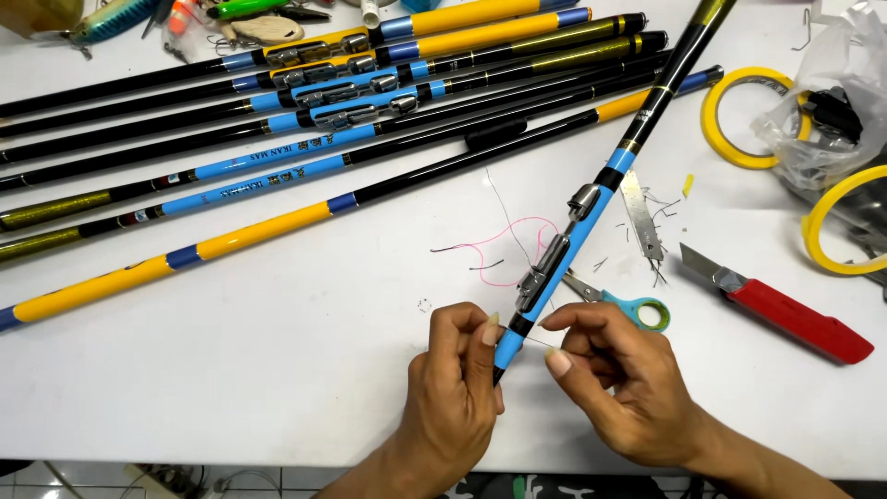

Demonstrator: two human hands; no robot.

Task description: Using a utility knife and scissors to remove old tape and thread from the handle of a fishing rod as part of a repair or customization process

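hands: our left hand [457, 370] pinches the butt of the black-and-blue telescopic fishing rod [591, 199], our right hand [614, 374] pinches a thin thread beside it | rod: slants up and away over the white tabletop [305, 370] | risk: thread may slip; the red utility knife [785, 310] lies open right of our right hand and could nick it
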